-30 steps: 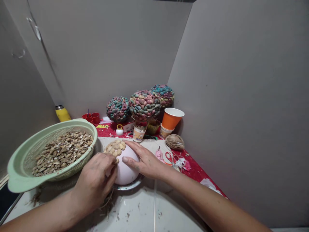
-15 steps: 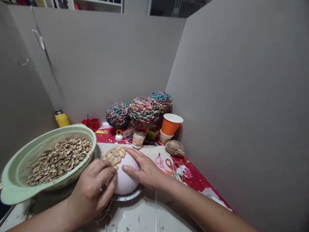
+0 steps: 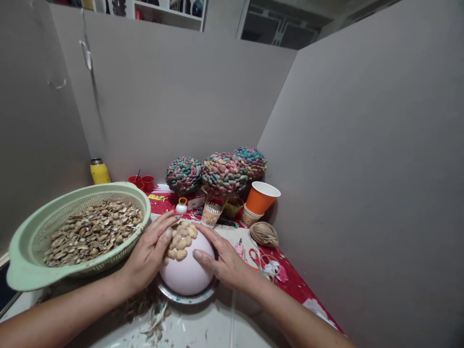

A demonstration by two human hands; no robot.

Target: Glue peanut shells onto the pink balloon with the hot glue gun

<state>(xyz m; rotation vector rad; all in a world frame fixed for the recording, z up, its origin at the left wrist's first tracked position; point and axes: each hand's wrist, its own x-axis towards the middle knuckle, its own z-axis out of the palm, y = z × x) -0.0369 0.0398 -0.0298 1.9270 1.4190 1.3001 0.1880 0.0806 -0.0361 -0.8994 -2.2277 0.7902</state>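
Note:
A smooth pale pink ball, perhaps a balloon, rests in a shallow metal dish in front of me. Peanut shells cover its upper left part in a patch. My left hand lies along the ball's left side, fingers stretched out and touching the edge of the shells, with nothing seen in it. Across the ball's right side, my right hand holds it, thumb toward the front and fingers over the top. Some of both hands' fingertips are hidden behind the curve.
At left stands a green colander full of shells. Behind the ball are several coloured shell-covered balls, a patterned paper cup and an orange cup. Twine and red-handled scissors lie right. Grey panels enclose the table.
My left hand has gone from a pinch at the ball's front left to lying with fingers stretched along its side. My right hand stays on the ball. The camera view has shifted.

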